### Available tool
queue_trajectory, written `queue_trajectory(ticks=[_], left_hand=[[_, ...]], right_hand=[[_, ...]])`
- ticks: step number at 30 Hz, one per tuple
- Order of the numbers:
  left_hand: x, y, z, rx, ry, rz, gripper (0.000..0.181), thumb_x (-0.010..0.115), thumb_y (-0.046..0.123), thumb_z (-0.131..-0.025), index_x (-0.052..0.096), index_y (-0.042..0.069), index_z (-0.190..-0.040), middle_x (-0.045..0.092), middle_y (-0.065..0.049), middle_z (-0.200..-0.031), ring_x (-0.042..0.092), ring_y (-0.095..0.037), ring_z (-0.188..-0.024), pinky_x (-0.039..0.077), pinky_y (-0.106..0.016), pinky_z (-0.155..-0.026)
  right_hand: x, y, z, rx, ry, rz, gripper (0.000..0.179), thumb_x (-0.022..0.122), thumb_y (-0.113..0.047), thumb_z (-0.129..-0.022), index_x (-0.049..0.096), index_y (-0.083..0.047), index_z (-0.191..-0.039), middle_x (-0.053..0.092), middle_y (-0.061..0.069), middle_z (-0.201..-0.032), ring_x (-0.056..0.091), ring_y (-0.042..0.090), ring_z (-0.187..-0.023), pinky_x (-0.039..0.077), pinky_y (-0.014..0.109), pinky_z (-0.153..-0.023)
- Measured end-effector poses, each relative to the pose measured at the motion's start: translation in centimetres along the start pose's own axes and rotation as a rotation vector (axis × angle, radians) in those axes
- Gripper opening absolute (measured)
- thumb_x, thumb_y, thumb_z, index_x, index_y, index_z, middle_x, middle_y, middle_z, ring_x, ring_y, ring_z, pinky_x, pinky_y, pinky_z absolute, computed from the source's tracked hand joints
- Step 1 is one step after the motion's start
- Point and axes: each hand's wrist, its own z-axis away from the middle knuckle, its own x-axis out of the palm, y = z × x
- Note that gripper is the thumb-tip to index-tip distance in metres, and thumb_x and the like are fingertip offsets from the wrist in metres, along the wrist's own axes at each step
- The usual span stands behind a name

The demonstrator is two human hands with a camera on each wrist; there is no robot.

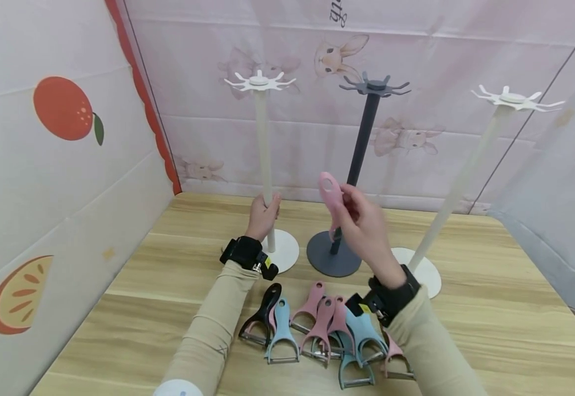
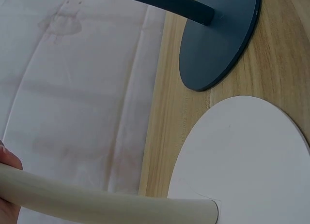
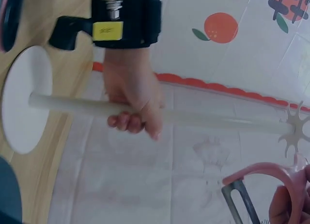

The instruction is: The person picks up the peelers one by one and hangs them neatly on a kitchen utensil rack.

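My left hand (image 1: 263, 217) grips the pole of the left white stand (image 1: 264, 143) low down, above its round base. In the right wrist view its fingers (image 3: 125, 121) curl around that pole. A pink peeler (image 1: 330, 192) is held up by my right hand (image 1: 369, 228), in front of the dark grey stand (image 1: 363, 143). Its handle, with a hole near the end, points upward in the head view. The peeler's metal blade (image 3: 234, 195) shows in the right wrist view, where only part of my right hand appears at the edge.
Another white stand (image 1: 475, 159) rises at the right; every stand is topped with a ring of hooks. Several pink and blue peelers (image 1: 281, 327) and a black peeler (image 1: 267, 305) lie piled on the wooden table (image 1: 134, 308) between my forearms. A printed cloth (image 1: 198, 126) hangs behind.
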Motion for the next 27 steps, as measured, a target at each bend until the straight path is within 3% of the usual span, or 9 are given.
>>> queue_trajectory(ticks=[4,8,11,15,20,27], left_hand=[[-0.2,0.1,0.0,0.0,0.003,0.008,0.025,0.049,0.02,-0.094,0.046,0.006,-0.074,0.044,-0.002,-0.06,0.042,-0.011,-0.054,0.037,-0.026,-0.054],[-0.3,1.3,0.6,-0.009,-0.005,0.035,0.024,0.049,0.015,-0.094,0.047,0.004,-0.073,0.044,-0.002,-0.059,0.041,-0.01,-0.052,0.036,-0.025,-0.052],[-0.2,2.3,1.1,-0.007,-0.009,0.049,0.021,0.048,0.011,-0.094,0.048,0.003,-0.075,0.044,-0.002,-0.06,0.041,-0.01,-0.052,0.036,-0.024,-0.052],[-0.1,2.5,1.2,0.008,-0.013,0.057,0.019,0.047,0.01,-0.094,0.047,0.004,-0.076,0.043,-0.002,-0.06,0.041,-0.009,-0.052,0.036,-0.023,-0.052],[-0.2,1.4,0.6,0.019,-0.019,0.08,0.021,0.046,0.013,-0.095,0.044,0.006,-0.076,0.042,-0.002,-0.06,0.04,-0.01,-0.051,0.034,-0.025,-0.053],[0.2,-0.1,-0.1,0.04,0.027,0.01,0.021,0.046,0.015,-0.095,0.046,0.005,-0.077,0.043,0.0,-0.06,0.04,-0.008,-0.051,0.035,-0.023,-0.051]], right_hand=[[1.7,-0.6,-2.2,-0.024,0.007,-0.107,0.029,0.051,0.004,-0.088,0.052,0.009,-0.117,0.058,0.018,-0.087,0.054,0.021,-0.067,0.044,0.018,-0.059],[3.5,-1.3,-4.2,-0.044,0.005,-0.225,0.032,0.049,0.005,-0.089,0.049,0.01,-0.12,0.058,0.021,-0.092,0.054,0.024,-0.074,0.046,0.021,-0.065],[4.8,-1.9,-5.6,-0.081,0.005,-0.282,0.033,0.048,0.005,-0.09,0.047,0.011,-0.122,0.058,0.022,-0.093,0.054,0.025,-0.075,0.047,0.023,-0.066],[6.3,-3.1,-7.3,-0.119,0.002,-0.328,0.033,0.048,0.004,-0.09,0.046,0.012,-0.122,0.057,0.023,-0.094,0.054,0.025,-0.075,0.046,0.025,-0.066],[7.7,-4.7,-9.6,-0.078,-0.008,-0.371,0.034,0.049,0.002,-0.091,0.047,0.008,-0.124,0.057,0.019,-0.095,0.054,0.021,-0.077,0.045,0.023,-0.065],[8.9,-6.7,-12.0,-0.043,-0.026,-0.357,0.035,0.051,-0.003,-0.091,0.047,0.004,-0.125,0.058,0.017,-0.099,0.054,0.021,-0.08,0.045,0.022,-0.068]])
